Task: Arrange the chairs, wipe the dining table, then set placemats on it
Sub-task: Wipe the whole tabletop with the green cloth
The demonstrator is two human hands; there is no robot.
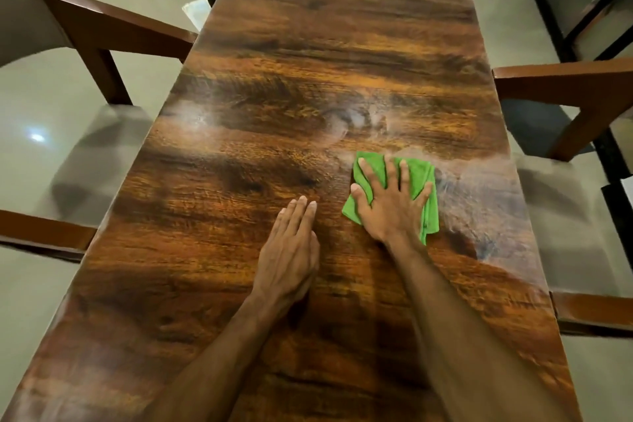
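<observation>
I count 1 table [308, 44], 1 green cloth [419, 175], 2 chairs at 9 [102, 147] and 3 o'clock [565, 79] | right hand [394, 209] fingers spread flat, cloth beneath them, 3 o'clock of centre | left hand [291, 250] fingers together, flat on wood, 6 o'clock

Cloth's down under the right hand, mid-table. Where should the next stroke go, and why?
Probably slide the right hand, pressing flat on the green folded cloth, forward and left across the glossy wooden dining table: whitish hazy smears lie just beyond the cloth, apparently unwiped.
</observation>
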